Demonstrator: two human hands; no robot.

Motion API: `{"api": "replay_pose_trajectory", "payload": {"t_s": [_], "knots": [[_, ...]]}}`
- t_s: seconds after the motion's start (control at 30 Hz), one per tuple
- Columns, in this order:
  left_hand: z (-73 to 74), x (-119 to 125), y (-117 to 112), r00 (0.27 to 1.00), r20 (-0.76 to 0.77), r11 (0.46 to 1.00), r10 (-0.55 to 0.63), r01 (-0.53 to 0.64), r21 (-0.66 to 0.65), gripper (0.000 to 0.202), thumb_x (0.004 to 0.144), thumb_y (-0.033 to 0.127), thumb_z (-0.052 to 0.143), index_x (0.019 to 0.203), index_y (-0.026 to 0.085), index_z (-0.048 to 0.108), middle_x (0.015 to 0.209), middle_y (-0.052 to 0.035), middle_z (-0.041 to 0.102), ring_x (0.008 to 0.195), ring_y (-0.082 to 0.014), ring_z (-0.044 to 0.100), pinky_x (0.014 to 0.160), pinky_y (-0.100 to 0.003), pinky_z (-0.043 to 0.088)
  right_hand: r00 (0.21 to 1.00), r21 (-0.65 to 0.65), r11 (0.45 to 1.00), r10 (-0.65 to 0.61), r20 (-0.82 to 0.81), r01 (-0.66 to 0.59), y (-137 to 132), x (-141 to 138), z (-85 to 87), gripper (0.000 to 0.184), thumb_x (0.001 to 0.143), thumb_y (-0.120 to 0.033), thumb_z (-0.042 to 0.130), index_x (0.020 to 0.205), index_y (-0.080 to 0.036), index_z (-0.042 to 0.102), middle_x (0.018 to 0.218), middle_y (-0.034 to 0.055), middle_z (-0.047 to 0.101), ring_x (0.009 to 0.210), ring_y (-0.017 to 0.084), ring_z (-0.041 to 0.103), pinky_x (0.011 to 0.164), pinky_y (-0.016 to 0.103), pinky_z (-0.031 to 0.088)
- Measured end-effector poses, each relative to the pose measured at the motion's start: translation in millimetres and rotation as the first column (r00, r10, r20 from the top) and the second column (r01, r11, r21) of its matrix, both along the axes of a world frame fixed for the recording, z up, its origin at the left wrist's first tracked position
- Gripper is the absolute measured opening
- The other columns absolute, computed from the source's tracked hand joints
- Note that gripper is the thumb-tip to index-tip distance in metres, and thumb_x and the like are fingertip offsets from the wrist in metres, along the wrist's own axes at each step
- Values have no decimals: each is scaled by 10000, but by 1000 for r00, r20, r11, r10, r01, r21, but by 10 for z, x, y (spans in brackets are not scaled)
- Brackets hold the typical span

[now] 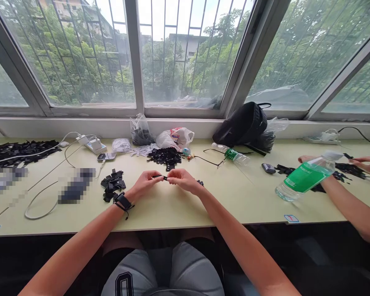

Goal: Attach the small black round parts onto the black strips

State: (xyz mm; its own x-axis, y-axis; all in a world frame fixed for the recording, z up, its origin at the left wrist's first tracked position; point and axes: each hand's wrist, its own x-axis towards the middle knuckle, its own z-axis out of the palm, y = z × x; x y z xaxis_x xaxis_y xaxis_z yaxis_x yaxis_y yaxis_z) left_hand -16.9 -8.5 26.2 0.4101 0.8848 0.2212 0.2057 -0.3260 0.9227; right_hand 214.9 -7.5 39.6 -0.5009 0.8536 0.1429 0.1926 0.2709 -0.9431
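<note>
Head view: the left hand (144,181) and right hand (182,179) meet just above the tabletop (185,209). Each pinches one end of a small black piece (160,177) between thumb and fingertips, probably so both ends can be handled freely. A heap of black pieces (112,185) lies just beside the left wrist and a second heap (165,156) just beyond the hands, both within easy reach. At far right, a co-worker's hand (368,164) hovers behind a green-labelled bottle (305,177).

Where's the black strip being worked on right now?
Head view, centre: the black strip is pinched between the left hand and right hand over the table, with a small pile of black pieces just to its left.
</note>
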Motion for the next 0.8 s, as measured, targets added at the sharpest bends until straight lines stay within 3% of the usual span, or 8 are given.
{"api": "replay_pose_trajectory", "payload": {"t_s": [0.17,0.33,0.47,0.63,0.7,0.8], "knots": [[-82,-13,44,971,16,954,239,-238,183,319,859,474,758,1038,210,759,1090,-74,748,837,-182,637,638,-268,457,999,-11,1000,-3,-45,3,-2,-2,-2,254,845,-422,749,911,-179,721,821,34,673,763,171,591,699,295,476],[-107,-22,61,952,-38,920,305,-284,269,279,916,476,700,889,209,775,1013,-75,748,878,-203,645,669,-297,456,999,3,1000,12,-30,-12,-14,-6,17,265,851,-433,746,925,-181,718,824,32,671,762,171,586,700,297,473],[-70,-8,32,969,-80,939,234,-204,278,346,929,525,681,851,211,803,1007,-92,739,949,-225,658,661,-291,457,1000,20,1000,6,-11,-6,-18,-9,18,283,858,-458,737,920,-183,718,834,30,676,771,173,586,716,304,470],[-30,-2,3,994,-94,986,56,-41,161,417,930,570,662,858,190,816,975,-97,734,805,-188,629,548,-260,386,999,74,997,-27,29,24,-13,-22,-29,274,866,-463,731,916,-195,706,981,57,696,921,209,640,795,325,495],[-26,-6,5,996,-72,989,45,-34,145,426,934,567,655,853,179,813,970,-95,731,766,-171,606,546,-258,374,1000,51,998,-19,2,19,-9,-28,-55,275,863,-455,740,949,-200,683,1018,58,690,963,217,656,809,326,506],[-39,-10,8,995,-78,988,55,-43,146,435,951,558,633,852,173,810,965,-94,727,733,-160,583,541,-260,365,999,1,1000,14,-52,-14,12,-30,-105,273,851,-425,757,954,-202,637,932,33,669,872,195,657,748,309,503]]}}
